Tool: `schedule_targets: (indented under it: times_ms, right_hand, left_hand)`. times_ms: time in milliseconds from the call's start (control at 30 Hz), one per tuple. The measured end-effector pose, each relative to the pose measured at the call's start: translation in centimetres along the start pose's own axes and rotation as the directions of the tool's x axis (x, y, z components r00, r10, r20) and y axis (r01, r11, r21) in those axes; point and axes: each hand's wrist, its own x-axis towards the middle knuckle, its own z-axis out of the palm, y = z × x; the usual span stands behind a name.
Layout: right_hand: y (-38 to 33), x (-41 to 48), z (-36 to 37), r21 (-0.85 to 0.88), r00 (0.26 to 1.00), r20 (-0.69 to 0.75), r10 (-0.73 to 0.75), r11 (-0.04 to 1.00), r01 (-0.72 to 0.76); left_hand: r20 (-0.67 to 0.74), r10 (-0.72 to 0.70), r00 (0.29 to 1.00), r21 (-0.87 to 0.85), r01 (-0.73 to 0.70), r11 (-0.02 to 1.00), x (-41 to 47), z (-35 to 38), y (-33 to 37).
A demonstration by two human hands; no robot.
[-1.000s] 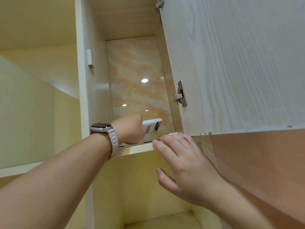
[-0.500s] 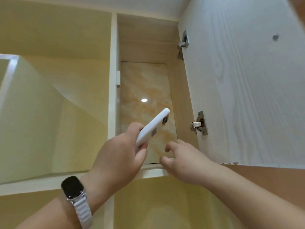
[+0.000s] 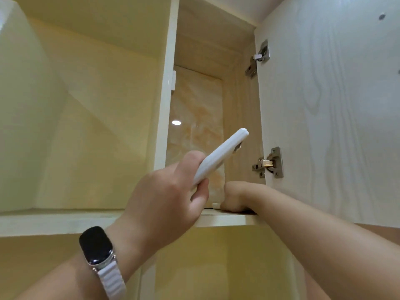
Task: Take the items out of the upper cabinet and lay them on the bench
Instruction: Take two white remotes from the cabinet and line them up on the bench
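Note:
I look up into the open upper cabinet [image 3: 216,40]. My left hand [image 3: 168,195], with a smartwatch on its wrist, grips a flat white phone-like item [image 3: 220,156] by its lower end, tilted up to the right in front of the opening. My right hand [image 3: 236,197] reaches over the cabinet's shelf edge [image 3: 227,219] into the compartment, its fingers curled on the shelf. A small white piece [image 3: 215,205] shows just left of those fingers. Whether the right hand holds anything is hidden.
The cabinet door [image 3: 335,105] stands open to the right, with two metal hinges [image 3: 269,162] on its inner face. A white divider panel [image 3: 166,94] bounds the compartment on the left. An open yellowish shelf bay [image 3: 86,115] lies further left, another compartment below.
My left hand pulled the white item out of the cabinet and now holds it tilted in front. My right hand moved from the shelf edge into the compartment. The view has tilted up.

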Motion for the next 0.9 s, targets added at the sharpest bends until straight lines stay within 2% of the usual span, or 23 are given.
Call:
schedule_targets:
  times_ms: [167, 367, 533, 700, 900]
  right_hand:
    - [0.1, -0.8, -0.8, 0.048, 1.0, -0.007, 0.012, 0.999, -0.012]
    - [0.2, -2.4, -1.1, 0.018, 0.994, -0.008, -0.107, 0.994, 0.107]
    - [1.2, -5.0, -1.8, -0.023, 0.969, -0.19, -0.158, 0.987, 0.157]
    - [2.1, -8.6, -2.6, -0.01, 0.946, -0.244, -0.215, 0.976, 0.22]
    - [3.5, -12.2, 0.0, 0.229, 0.841, -0.508, -0.186, 0.912, 0.34]
  left_hand:
    - [-0.002, -0.014, 1.0, -0.03, 0.014, 0.999, -0.1, 0.0, 0.0]
    - [0.0, -0.014, 1.0, -0.047, 0.014, 0.999, 0.0, 0.1, 0.1]
    - [0.001, -0.028, 1.0, -0.04, 0.028, 0.999, 0.0, 0.1, 0.5]
    - [0.017, -0.028, 0.999, -0.004, 0.029, 1.0, -0.3, -0.1, 1.0]
    - [-0.02, -0.136, 0.99, -0.01, 0.136, 0.991, -2.6, -0.9, 4.3]
